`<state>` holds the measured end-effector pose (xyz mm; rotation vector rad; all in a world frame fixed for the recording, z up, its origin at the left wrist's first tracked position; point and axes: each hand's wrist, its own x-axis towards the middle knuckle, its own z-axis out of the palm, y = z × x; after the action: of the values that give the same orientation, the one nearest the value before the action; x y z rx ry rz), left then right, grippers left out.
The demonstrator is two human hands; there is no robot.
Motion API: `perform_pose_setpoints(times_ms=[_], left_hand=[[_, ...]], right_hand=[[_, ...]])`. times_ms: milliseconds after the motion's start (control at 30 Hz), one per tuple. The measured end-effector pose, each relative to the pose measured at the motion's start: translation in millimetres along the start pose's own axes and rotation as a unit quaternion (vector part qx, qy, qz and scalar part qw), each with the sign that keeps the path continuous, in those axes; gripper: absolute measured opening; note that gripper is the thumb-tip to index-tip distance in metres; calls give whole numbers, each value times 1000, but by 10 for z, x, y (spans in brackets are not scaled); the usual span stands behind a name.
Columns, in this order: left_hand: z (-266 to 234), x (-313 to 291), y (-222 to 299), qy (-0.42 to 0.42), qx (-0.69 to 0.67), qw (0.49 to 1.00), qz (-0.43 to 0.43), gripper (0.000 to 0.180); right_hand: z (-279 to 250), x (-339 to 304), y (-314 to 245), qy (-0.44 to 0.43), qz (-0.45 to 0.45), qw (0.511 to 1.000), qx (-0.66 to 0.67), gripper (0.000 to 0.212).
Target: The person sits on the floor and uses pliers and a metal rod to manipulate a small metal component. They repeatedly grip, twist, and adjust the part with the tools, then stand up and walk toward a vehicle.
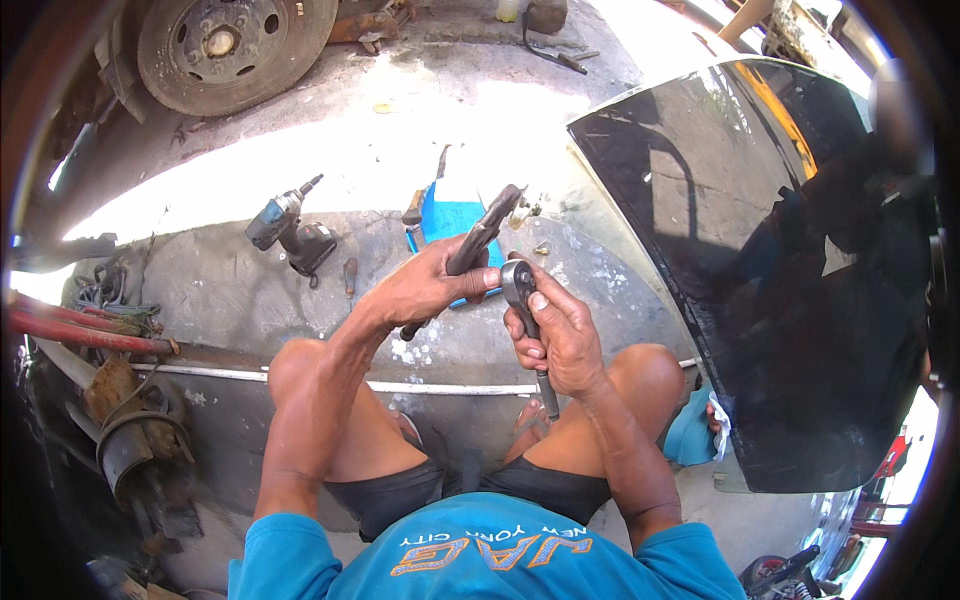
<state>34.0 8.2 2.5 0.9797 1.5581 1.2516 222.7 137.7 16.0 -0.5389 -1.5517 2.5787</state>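
Note:
My left hand (425,285) is closed round a long, dark metal part (485,235), its far end pointing up and to the right. What exactly this part is does not show. In my right hand (565,340) is a ratchet wrench (519,284), its round head up near my left thumb and its handle slanting down. Both hands are close together above my knees, with a small gap between the two things. Just beyond them, a blue tray (455,215) lies on the ground, partly covered by my left hand and the dark part.
A cordless driver (285,235) stands left of the tray, with a small dark-handled tool (350,277) nearby. A large dark glass panel (690,270) fills the right. Far left are a wheel (175,75), red bars (90,335) and metal parts (145,450). A white strip (450,388) crosses the floor.

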Motion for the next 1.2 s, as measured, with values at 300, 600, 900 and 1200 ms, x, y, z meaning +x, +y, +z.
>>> perform_pose_setpoints(times_ms=[300, 600, 900, 1200], left_hand=[[7, 21, 13, -21, 5, 999, -32, 42], [-14, 56, -148, -56, 50, 997, 19, 56], [-487, -170, 7, 151, 98, 982, -56, 53], [-689, -241, -8, 216, 129, 966, -61, 51]], right_hand=[[-115, 54, -11, 5, 18, 997, -74, 45], [-11, 245, -29, 27, 9, 974, -226, 54], [-225, 57, -133, 190, -160, 952, -178, 17], [-77, -105, -343, 120, -487, 769, -397, 32]])
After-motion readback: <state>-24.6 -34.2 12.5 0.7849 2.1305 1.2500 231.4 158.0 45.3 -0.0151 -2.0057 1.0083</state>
